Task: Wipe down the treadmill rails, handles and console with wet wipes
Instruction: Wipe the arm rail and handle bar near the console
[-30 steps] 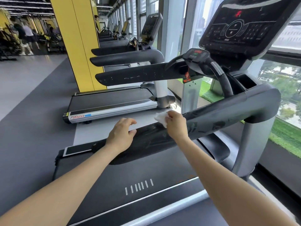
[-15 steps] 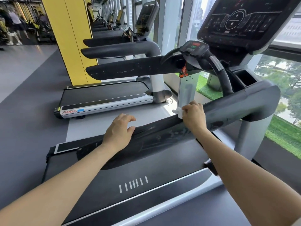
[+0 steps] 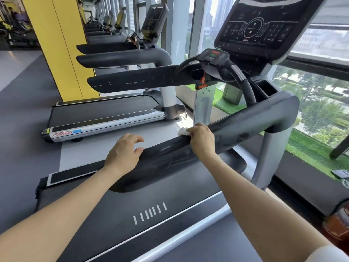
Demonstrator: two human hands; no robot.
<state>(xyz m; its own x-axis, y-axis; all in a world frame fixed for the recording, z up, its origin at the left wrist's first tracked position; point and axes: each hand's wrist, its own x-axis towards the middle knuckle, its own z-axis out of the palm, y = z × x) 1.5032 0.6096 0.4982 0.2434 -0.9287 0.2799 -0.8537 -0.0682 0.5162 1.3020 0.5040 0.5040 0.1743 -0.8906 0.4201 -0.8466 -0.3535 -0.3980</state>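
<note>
The treadmill's near side rail [image 3: 245, 125] is dark grey and runs from the middle of the view up to the right. My right hand [image 3: 201, 138] presses a crumpled white wet wipe [image 3: 182, 131] on the rail's top edge, fingers curled round it. My left hand [image 3: 124, 152] rests on the rail's lower end, fingers loosely bent, holding nothing. The far rail [image 3: 143, 81] shows pale scuff marks. The black console [image 3: 264, 29] stands at the upper right, above a small control pod [image 3: 213, 55] and a curved handle [image 3: 243, 82].
The belt deck [image 3: 151, 195] lies under my arms. A second treadmill [image 3: 105, 114] stands to the left, beside a yellow pillar [image 3: 62, 44]. Windows close off the right side. An orange-red object [image 3: 338, 224] sits at the lower right edge.
My right hand slid the wipe up the rail toward the console, then came back a little toward my left hand. My left hand stayed on the rail.
</note>
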